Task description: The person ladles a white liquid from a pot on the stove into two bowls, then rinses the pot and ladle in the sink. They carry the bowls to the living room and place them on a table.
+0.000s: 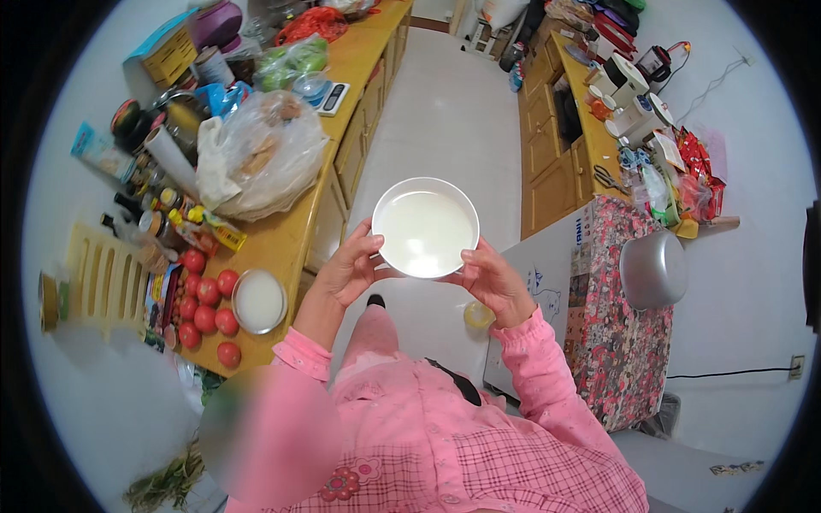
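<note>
Between my two hands I carry a round white bowl point(426, 186) above the floor, its rim level. A pale, whitish liquid point(423, 231) fills much of it, with a bright reflection on the surface. My left hand point(351, 264) grips the bowl's left side, thumb at the rim and fingers beneath. On the opposite side my right hand point(492, 277) holds it the same way. The fingertips under the bowl are mostly hidden.
Along the left wooden counter point(272, 269) stand several tomatoes point(208, 292), a glass bowl of white contents point(259, 301), bottles, plastic bags point(276, 154) and a kitchen scale point(330, 96). To the right, a silver pot point(653, 269) sits on a patterned cloth point(622, 333) over a white appliance point(539, 282).
</note>
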Motion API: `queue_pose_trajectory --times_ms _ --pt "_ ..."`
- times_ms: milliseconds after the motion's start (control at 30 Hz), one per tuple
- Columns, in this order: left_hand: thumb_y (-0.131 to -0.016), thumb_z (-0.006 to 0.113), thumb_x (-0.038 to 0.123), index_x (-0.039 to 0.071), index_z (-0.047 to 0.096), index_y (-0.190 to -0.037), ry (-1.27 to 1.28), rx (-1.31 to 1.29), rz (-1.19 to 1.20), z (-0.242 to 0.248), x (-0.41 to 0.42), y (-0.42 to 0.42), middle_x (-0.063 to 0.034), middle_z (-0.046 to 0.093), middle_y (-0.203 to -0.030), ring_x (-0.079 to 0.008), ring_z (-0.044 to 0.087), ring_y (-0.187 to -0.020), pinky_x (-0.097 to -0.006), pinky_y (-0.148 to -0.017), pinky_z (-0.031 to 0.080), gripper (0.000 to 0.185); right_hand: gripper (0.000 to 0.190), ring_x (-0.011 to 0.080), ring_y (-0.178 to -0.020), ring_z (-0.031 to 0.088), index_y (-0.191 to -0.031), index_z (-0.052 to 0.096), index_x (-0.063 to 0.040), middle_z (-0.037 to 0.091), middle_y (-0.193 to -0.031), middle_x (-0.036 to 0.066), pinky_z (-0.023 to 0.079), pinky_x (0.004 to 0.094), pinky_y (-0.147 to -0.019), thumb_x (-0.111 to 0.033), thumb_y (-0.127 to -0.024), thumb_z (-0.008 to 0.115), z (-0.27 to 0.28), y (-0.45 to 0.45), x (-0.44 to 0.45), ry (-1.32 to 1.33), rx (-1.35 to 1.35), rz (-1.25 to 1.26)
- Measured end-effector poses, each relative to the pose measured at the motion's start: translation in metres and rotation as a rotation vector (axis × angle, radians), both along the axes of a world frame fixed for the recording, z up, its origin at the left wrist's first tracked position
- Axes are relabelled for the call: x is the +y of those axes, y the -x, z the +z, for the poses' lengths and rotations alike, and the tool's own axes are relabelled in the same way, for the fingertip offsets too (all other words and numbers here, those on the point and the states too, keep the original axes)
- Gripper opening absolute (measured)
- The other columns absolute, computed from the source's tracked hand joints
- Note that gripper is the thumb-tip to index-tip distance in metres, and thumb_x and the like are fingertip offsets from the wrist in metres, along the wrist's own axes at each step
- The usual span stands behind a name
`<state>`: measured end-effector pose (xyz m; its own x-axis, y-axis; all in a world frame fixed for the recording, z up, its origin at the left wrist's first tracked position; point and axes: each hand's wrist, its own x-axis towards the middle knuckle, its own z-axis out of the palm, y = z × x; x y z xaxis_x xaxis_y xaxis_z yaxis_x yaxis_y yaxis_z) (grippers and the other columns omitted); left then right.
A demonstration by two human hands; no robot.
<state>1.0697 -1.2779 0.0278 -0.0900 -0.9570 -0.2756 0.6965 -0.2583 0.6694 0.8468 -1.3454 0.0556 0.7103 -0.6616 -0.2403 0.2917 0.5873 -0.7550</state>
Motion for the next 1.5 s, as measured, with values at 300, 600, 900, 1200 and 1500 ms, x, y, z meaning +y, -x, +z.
queue_pose_trajectory --times_ms 300,600,900,1200,1500 --pt "-0.073 0.071 0.031 0.008 0.036 -0.136 -0.001 -0.034 -0.029 0.009 -0.169 -0.028 -0.0109 0.048 -0.127 -0.0259 0.051 -0.115 -0.0474 -0.091 0.048 0.075 0.073 0.0243 -0.116 0.053 -0.146 0.03 -0.007 0.05 -0.134 0.014 0.044 0.0417 -0.097 -0.032 -0.087 0.065 -0.002 -0.001 -0.167 0.449 0.47 -0.07" --pt "-0.074 0.07 0.032 0.008 0.036 -0.137 0.012 -0.046 -0.06 0.016 -0.377 -0.084 -0.0128 0.048 -0.129 -0.0282 0.052 -0.116 -0.0474 -0.087 0.051 0.075 0.051 0.0284 -0.108 0.06 -0.136 0.044 0.001 0.057 -0.124 0.022 0.048 0.0366 -0.091 -0.032 -0.097 0.051 -0.039 0.043 -0.37 0.966 0.961 -0.41" --pt "-0.077 0.069 0.029 0.008 0.034 -0.138 0.03 -0.019 -0.028 -0.001 -0.602 -0.132 -0.012 0.049 -0.13 -0.028 0.051 -0.118 -0.0468 -0.091 0.049 0.074 0.041 0.0235 -0.112 0.059 -0.129 0.054 -0.003 0.062 -0.121 0.015 0.046 0.0343 -0.095 -0.012 -0.089 0.06 0.017 -0.012 -0.585 0.569 0.637 -0.317" --pt "-0.077 0.068 0.033 0.008 0.031 -0.14 0.059 -0.072 0.016 0.033 -0.86 -0.182 -0.0127 0.047 -0.133 -0.0294 0.051 -0.119 -0.0489 -0.091 0.048 0.077 0.014 0.0147 -0.078 0.066 -0.079 0.062 0.003 0.065 -0.072 0.005 0.049 0.0252 -0.069 -0.009 -0.087 0.062 0.041 -0.11 -0.917 0.769 0.594 -0.527" --pt "-0.078 0.066 0.027 0.014 0.037 -0.134 0.049 -0.086 0.073 0.034 -1.162 -0.269 -0.0098 0.049 -0.129 -0.0296 0.054 -0.114 -0.0505 -0.087 0.05 0.065 0.114 0.0268 -0.138 0.031 -0.15 0.019 -0.014 0.023 -0.154 0.012 0.027 0.0414 -0.11 -0.051 -0.063 0.082 0.037 -0.236 -1.23 0.927 0.249 0.012"
